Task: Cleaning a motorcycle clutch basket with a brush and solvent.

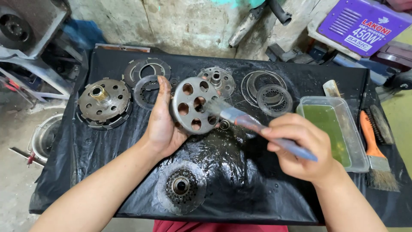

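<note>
The left hand (161, 126) grips a round metal disc with holes (195, 105), tilted on edge above the wet black desk (240, 172). From the right, the right hand (300, 148) is closed around a brush (253, 124), its handle slanting up-left, bristles touching the disc's face.

Soft, even daylight, no hard shadows; wet black sheet (223, 172) on the desk throws patchy glare near centre. Brush bristles (213, 106) motion-blurred, rest sharp, w/ slight wide-angle bending at edges.
</note>
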